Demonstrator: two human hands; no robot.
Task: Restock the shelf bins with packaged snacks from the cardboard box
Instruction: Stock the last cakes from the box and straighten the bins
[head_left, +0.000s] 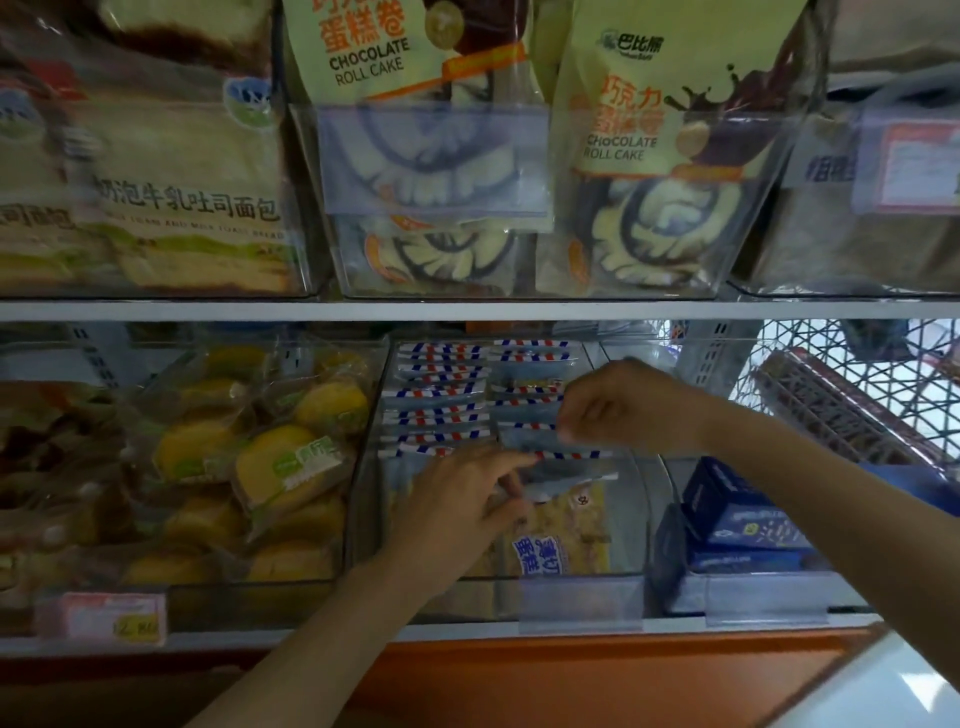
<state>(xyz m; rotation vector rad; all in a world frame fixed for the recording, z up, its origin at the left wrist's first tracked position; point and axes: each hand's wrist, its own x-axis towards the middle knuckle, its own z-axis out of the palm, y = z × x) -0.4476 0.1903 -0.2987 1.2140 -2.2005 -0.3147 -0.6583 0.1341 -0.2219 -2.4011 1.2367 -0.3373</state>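
Left hand (462, 499): forearm rises from lower left, palm down, fingers stretched onto front packet (571, 478); cannot tell whether it grips.
Right hand (623, 405): wrist bent, fingers curled, pinching striped packet (530, 436).
Packets: both inside middle bin (638, 499), lower shelf (467, 631).

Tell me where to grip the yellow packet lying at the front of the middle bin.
Take the yellow packet by its free right edge, coming from above. It lies low behind the clear front wall of the bin, so only the open top gives access, and the left hand overlaps its left side. A thin, flat pack probably suits a thumb-and-finger pinch grip.
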